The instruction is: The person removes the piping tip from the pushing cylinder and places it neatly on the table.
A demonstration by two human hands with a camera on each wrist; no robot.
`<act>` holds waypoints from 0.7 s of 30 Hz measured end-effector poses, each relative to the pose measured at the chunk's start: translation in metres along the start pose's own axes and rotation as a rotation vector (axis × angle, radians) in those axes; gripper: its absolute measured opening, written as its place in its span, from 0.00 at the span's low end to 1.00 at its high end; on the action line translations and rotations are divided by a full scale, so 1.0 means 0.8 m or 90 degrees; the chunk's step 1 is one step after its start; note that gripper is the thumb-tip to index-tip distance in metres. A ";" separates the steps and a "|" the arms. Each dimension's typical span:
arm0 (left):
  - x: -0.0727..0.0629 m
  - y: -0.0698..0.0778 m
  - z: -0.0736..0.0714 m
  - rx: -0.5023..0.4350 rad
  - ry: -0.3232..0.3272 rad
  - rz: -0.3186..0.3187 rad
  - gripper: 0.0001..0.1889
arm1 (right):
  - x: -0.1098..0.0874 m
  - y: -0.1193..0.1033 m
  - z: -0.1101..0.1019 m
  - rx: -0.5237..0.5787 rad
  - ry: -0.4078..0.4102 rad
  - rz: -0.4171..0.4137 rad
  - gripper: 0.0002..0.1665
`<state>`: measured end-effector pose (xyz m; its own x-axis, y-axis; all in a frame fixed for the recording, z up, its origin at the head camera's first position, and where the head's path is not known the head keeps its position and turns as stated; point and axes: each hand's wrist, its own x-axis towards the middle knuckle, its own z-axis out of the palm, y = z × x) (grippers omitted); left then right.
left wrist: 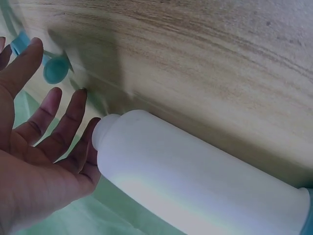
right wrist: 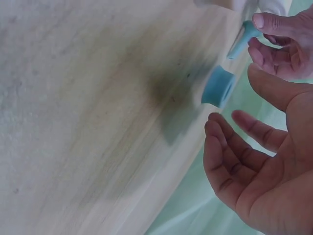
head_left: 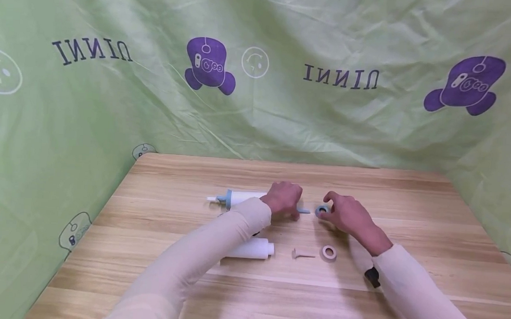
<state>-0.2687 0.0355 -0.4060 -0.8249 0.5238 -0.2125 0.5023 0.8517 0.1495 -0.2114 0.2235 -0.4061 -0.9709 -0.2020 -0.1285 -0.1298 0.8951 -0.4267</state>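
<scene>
My left hand [head_left: 284, 198] hovers over the neck end of a white bottle [head_left: 247, 196] lying on its side. Its fingers are spread, and the little finger reaches the bottle neck in the left wrist view. Just beyond that neck lies a blue, slender piece with a wide round end [left wrist: 56, 69], close to the left thumb and forefinger. My right hand [head_left: 350, 216] is loosely bent around a small blue ring [right wrist: 213, 88], its thumb and fingertips apart on either side of it. The bottle's far end carries a blue collar [head_left: 229, 199] with a pale tip.
Nearer me lies a second white bottle [head_left: 251, 249], partly behind the left sleeve. To its right are a pinkish slender piece [head_left: 304, 254] and a matching pinkish ring [head_left: 323, 253]. The wooden table [head_left: 360, 309] meets a green printed curtain [head_left: 274, 127] at its back and sides.
</scene>
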 end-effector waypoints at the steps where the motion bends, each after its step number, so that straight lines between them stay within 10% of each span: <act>1: 0.000 -0.001 -0.002 -0.005 0.001 0.002 0.20 | -0.001 0.001 -0.001 -0.003 0.012 -0.003 0.27; 21: -0.064 -0.033 -0.072 -0.074 0.088 0.077 0.20 | -0.047 -0.001 -0.008 -0.027 0.186 -0.069 0.24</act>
<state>-0.2545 -0.0148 -0.3436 -0.7920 0.6083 -0.0529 0.5733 0.7707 0.2780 -0.1764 0.2329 -0.3950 -0.9667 -0.1804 0.1813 -0.2386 0.8913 -0.3855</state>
